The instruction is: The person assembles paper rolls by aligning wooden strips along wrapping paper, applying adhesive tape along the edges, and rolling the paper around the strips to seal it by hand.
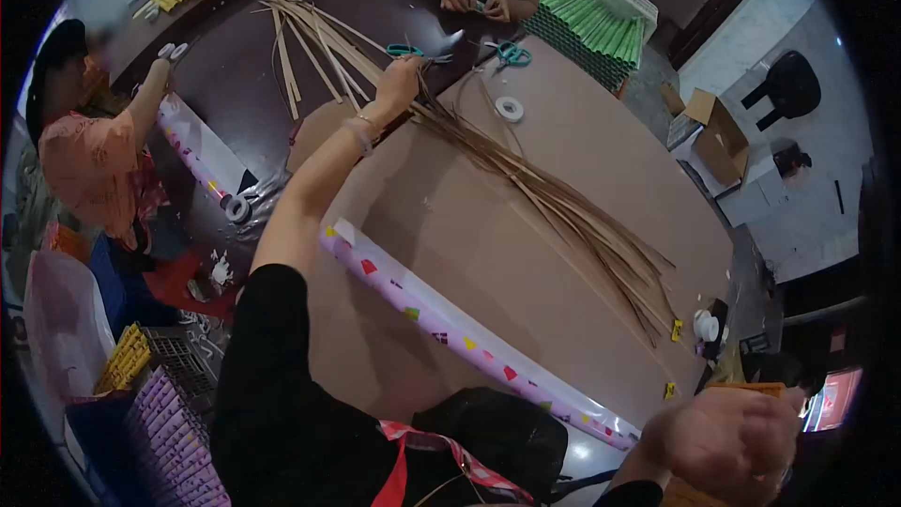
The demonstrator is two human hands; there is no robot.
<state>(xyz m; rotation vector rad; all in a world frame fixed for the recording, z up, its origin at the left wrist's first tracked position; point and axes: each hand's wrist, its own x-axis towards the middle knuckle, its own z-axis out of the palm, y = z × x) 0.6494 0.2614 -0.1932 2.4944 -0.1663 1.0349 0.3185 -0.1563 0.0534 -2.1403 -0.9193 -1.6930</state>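
My left hand [399, 82] is stretched far across the table, its fingers closed at a pair of teal-handled scissors [404, 51], over a bundle of thin brown strips [554, 197]. My right hand [732, 441] is raised at the lower right, smeared by motion, and its fingers are hard to make out. In front of me a long, narrow purple wrapper with coloured shapes [469, 347] lies diagonally on the brown board [404, 197]. A white tape roll [510, 110] and a second pair of teal scissors [511, 54] lie beyond the strips.
A person in orange [89, 164] works at the left beside another purple wrapper [197, 150]. Across the table, a person's hands [479, 5] handle something small. Green rolls [591, 23] fill a crate behind. Crates with purple rolls [174, 432] stand lower left; an open carton [723, 136] is at right.
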